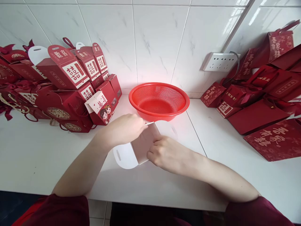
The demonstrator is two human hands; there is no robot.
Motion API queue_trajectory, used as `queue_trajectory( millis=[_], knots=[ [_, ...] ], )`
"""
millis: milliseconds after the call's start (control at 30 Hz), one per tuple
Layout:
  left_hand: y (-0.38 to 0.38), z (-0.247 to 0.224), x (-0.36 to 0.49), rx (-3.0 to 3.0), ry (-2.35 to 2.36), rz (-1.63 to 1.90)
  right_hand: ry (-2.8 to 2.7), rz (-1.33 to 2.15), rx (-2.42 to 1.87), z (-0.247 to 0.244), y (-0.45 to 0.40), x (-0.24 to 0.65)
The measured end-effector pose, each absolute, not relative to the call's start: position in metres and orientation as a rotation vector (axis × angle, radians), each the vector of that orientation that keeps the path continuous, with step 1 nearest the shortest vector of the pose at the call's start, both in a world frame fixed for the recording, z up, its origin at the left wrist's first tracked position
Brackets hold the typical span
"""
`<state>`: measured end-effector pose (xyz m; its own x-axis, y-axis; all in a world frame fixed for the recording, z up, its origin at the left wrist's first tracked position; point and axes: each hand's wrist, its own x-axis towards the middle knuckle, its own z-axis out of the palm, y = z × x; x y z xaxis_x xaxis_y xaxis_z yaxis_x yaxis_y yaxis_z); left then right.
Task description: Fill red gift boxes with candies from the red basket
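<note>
maroon sleeves (68, 209) lay nearest; left hand (125, 127) pinched white carton (143, 144) at far edge; right hand (162, 153) curled against its side, likely bracing it.

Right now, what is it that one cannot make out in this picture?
Head view:
Left hand: most fingers hidden behind its own back.
Right hand: fingertips hidden by curled knuckles; exact grip unclear.
Open carton: outside mostly turned away from the camera.
Red basket: underside hidden by its own wall.
Leftmost red box: cut off by left edge.
Rightmost red bag: cut off by right edge.
</note>
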<state>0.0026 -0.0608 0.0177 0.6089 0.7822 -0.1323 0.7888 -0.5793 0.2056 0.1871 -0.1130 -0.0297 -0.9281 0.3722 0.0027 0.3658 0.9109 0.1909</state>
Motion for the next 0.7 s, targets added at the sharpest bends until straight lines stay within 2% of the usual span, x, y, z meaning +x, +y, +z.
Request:
queue_trajectory(
  millis=[233, 400, 700],
  knots=[
    [-0.051, 0.018, 0.001, 2.702, 1.018, 0.057, 2.863, -0.028, 0.806, -0.03, -0.096, 0.195],
    [-0.044, 0.012, -0.003, 2.527, 0.891, -0.242, 2.809, -0.474, 0.993, -0.042, -0.063, 0.199],
    [-0.027, -0.007, 0.003, 2.488, 0.879, -0.301, 2.679, -0.281, 1.053, -0.054, -0.053, 0.197]
  ],
)
